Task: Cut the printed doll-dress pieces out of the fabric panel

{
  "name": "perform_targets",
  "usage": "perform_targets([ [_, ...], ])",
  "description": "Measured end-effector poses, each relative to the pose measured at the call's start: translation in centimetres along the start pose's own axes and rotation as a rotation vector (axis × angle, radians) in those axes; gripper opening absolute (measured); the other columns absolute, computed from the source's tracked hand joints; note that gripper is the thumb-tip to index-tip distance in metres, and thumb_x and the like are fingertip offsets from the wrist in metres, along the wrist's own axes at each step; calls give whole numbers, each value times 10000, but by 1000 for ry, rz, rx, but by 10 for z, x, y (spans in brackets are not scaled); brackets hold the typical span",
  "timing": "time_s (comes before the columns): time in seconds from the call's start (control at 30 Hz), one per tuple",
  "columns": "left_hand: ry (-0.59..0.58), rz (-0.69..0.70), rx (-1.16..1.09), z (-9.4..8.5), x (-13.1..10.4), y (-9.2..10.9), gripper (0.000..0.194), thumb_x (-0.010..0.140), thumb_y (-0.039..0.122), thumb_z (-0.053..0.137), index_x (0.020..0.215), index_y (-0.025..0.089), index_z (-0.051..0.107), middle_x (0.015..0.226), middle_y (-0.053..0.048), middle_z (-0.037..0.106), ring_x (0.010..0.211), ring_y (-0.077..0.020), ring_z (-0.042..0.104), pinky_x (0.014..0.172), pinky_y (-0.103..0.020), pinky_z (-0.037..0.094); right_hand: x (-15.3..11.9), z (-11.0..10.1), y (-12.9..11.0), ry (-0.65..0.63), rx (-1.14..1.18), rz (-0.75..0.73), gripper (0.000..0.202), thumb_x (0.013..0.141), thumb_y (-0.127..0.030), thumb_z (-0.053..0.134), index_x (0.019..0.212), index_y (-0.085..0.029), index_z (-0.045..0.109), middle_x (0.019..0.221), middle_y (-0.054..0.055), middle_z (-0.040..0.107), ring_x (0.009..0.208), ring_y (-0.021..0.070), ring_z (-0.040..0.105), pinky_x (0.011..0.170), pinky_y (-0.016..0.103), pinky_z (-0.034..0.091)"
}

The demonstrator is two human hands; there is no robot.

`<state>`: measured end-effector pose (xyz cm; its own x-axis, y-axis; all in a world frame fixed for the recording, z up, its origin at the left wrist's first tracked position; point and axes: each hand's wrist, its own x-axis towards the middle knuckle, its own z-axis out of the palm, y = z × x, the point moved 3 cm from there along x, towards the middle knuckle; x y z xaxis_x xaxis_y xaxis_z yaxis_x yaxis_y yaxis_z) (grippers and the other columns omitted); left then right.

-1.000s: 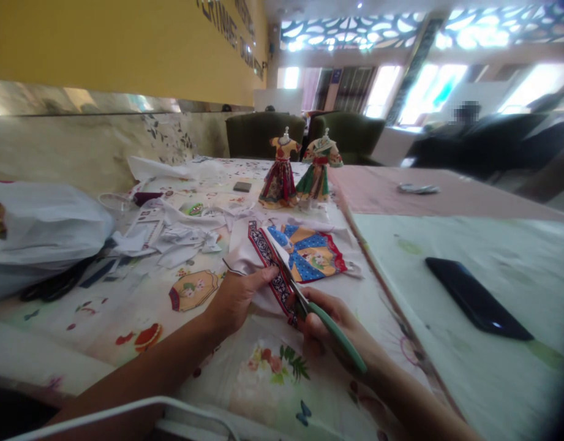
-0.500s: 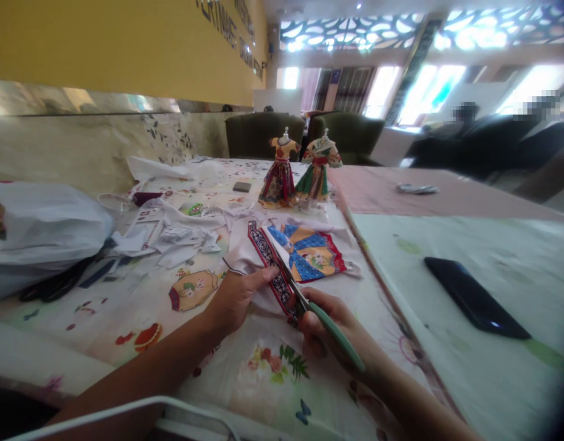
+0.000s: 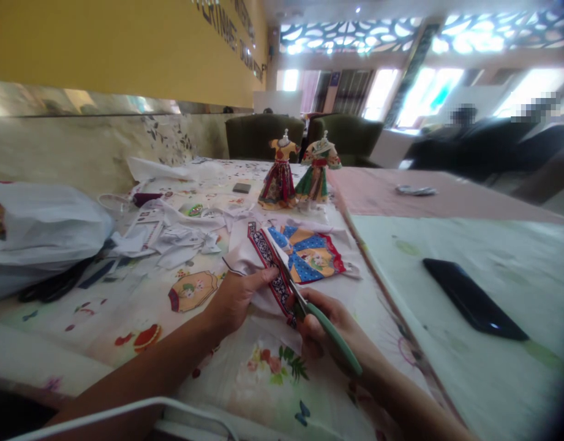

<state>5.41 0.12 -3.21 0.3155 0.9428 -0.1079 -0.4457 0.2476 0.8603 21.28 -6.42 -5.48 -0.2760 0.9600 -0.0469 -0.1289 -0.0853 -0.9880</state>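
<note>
My left hand (image 3: 238,297) pinches a white fabric piece (image 3: 245,254) printed with a dark patterned, red-edged band (image 3: 266,251), thumb on top of the band. In my right hand (image 3: 327,321) are green-handled scissors (image 3: 334,337). Their blades lie along the band's right edge, pointing away from me. Beyond the blades rests a blue and yellow panelled printed fabric piece (image 3: 309,254) with a red scalloped edge. Left of my left hand lies a cut-out yellow bodice-shaped piece (image 3: 193,291).
Two miniature dresses on stands (image 3: 280,174) (image 3: 319,171) rise at the back. White scraps (image 3: 183,239) and a white plastic bag (image 3: 43,229) lie left, with dark-handled scissors (image 3: 56,285) beside the bag. A black phone (image 3: 472,297) lies right. Green chairs (image 3: 263,138) stand beyond the table.
The scissors' handles have shifted very slightly in my right hand, with the blades still along the band. My left hand keeps its hold on the fabric in the same place.
</note>
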Motion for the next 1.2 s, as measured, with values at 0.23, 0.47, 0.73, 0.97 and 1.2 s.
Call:
perform_targets([
  [0.23,-5,-19,-4,2,0,0,548,682,263,893,1200,153,752,945,-83,819,800,-248,760,806,-367,597,-1,1,-5,0,3,10,620,718,-710,804,961,-171,618,634,-82,461,467,62,423,435,172,433],
  [0.47,-16,1,9,2,-2,1,513,707,247,874,1200,169,754,952,-76,819,865,-260,764,835,-372,591,-1,0,-1,2,5,23,572,737,-686,801,928,-181,612,623,-84,462,436,64,445,419,177,397],
  [0.73,-15,-8,12,1,-1,0,487,723,247,866,1189,160,756,943,-80,817,879,-269,765,824,-375,596,1,-2,3,11,-11,12,565,755,-689,782,916,-179,599,572,-94,460,396,60,429,389,167,336],
  [0.97,2,-28,-12,2,0,0,533,682,259,897,1187,164,754,923,-73,814,872,-270,761,840,-382,589,0,1,1,31,-28,0,547,772,-690,765,877,-187,579,548,-98,455,378,58,400,377,174,312],
  [1.2,93,50,-6,2,-1,3,534,646,250,921,1152,179,765,939,-50,815,842,-221,739,904,-374,569,0,1,1,23,-20,13,591,740,-719,773,922,-188,588,595,-88,458,419,69,422,399,184,366],
])
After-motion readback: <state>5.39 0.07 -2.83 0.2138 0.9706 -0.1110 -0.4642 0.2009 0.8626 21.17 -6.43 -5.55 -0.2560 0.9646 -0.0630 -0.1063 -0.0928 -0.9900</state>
